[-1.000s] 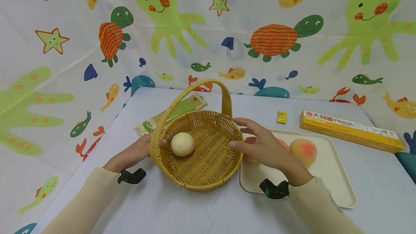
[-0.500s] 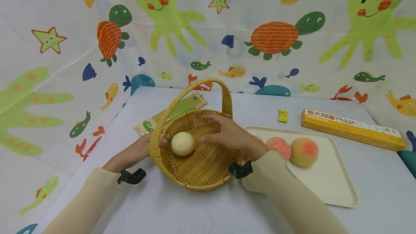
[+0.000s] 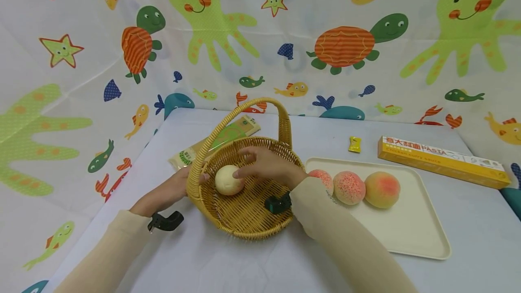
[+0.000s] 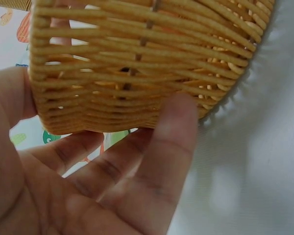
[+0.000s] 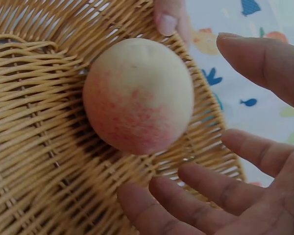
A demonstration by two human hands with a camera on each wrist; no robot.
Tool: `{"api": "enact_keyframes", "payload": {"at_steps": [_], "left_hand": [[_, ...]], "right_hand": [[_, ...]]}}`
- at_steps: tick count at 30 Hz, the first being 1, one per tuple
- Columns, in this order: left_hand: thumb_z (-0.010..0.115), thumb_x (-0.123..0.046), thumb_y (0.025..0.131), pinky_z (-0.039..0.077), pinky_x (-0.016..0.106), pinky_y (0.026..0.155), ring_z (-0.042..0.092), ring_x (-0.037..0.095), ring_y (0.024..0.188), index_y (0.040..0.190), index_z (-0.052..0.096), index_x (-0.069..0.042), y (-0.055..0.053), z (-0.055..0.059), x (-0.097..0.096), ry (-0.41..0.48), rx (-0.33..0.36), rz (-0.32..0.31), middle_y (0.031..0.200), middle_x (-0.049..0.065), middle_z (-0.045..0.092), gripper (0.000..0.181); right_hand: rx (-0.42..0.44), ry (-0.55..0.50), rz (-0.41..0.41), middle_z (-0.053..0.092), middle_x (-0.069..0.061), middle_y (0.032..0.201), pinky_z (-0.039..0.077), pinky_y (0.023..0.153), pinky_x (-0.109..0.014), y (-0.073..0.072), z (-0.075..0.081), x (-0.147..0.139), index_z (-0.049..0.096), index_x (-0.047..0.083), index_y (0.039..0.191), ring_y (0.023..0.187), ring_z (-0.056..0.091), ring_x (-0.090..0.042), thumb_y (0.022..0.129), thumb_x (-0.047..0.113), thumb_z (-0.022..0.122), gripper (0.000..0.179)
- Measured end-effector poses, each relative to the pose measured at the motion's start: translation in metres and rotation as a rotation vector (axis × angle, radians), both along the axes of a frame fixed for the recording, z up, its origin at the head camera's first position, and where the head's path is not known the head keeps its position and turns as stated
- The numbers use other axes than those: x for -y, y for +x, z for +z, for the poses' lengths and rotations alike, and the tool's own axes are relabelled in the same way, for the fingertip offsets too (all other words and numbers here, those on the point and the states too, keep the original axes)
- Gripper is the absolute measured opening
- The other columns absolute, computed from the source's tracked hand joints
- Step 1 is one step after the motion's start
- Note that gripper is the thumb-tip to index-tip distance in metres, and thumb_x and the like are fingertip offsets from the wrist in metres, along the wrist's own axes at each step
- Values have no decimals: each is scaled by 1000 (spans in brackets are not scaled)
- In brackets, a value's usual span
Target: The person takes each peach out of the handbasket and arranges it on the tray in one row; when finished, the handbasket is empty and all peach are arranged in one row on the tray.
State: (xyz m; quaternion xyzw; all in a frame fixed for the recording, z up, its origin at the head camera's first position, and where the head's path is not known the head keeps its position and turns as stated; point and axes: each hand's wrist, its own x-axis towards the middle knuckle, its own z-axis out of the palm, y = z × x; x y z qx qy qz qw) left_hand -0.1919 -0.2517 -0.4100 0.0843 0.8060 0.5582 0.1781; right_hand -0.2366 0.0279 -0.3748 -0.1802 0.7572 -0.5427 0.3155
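Note:
A round wicker basket (image 3: 252, 211) with a tall arched handle stands on the table, tilted towards me. My left hand (image 3: 172, 190) grips its left wall, thumb over the rim and fingers against the outside weave (image 4: 137, 58). One pale peach (image 3: 226, 183) with a pink blush lies inside at the left. Over the basket my right hand (image 3: 266, 165) reaches in with spread fingers around the peach's right side. In the right wrist view the thumb and fingers (image 5: 215, 188) stand apart from the peach (image 5: 139, 98), holding nothing.
To the right, a cream tray (image 3: 415, 229) carries a pink peach (image 3: 323, 180), a speckled peach (image 3: 349, 187) and a yellow-red peach (image 3: 382, 189). Behind lie a pasta box (image 3: 443, 162) and a small yellow packet (image 3: 355, 144). A flat green-and-tan package (image 3: 228, 137) sits behind the basket.
My right hand has moved left from the tray side, over the basket's rim, to the peach inside. The left hand keeps its grip on the basket.

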Motion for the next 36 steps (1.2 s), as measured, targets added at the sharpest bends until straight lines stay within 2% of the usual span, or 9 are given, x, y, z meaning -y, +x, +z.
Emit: {"api": "enact_keyframes", "payload": {"at_steps": [4,9,15,23,28,32,36], "left_hand": [[57,-12,104,64,41,75,74,39,102,154,38,9,0,1,0,-18,-4,19,128,35,65,58],[57,-13,105,63,42,75,74,40,103,155,37,8,1,1,-1,-31,-3,36,130,36,63,58],[57,-11,104,63,44,74,74,41,100,153,38,10,0,-1,-1,-19,-8,36,125,37,65,57],[55,-13,106,63,46,76,74,40,99,156,34,9,0,-1,1,-39,-2,16,124,37,65,58],[56,-12,105,63,42,73,75,35,95,155,35,9,0,0,-1,-51,7,35,121,36,66,59],[56,-13,105,63,43,76,74,37,101,156,34,8,1,0,-1,-57,15,35,128,36,64,60],[55,-14,106,62,43,81,71,38,111,159,31,5,1,1,1,-56,20,4,139,36,58,62]], "right_hand": [[20,18,22,52,-20,146,59,92,-48,-1,-5,9,46,10,156,118,62,-29,91,24,81,75],[5,50,34,55,-17,145,56,95,-47,1,-6,17,48,11,154,121,60,-26,90,23,82,74],[-9,60,45,61,-11,134,56,93,-41,1,-9,23,48,9,154,111,63,-21,89,20,83,75],[-64,118,78,64,-9,127,53,94,-34,0,-10,28,53,7,150,109,62,-19,88,20,84,71],[-119,142,85,64,-9,127,52,92,-33,1,-13,30,56,7,147,107,62,-19,87,19,85,68],[-162,157,79,65,-8,125,53,90,-33,1,-15,30,60,8,142,105,61,-19,86,19,86,63],[-151,145,55,65,-8,123,54,89,-34,2,-14,26,62,8,140,104,62,-20,84,17,87,62]]}}
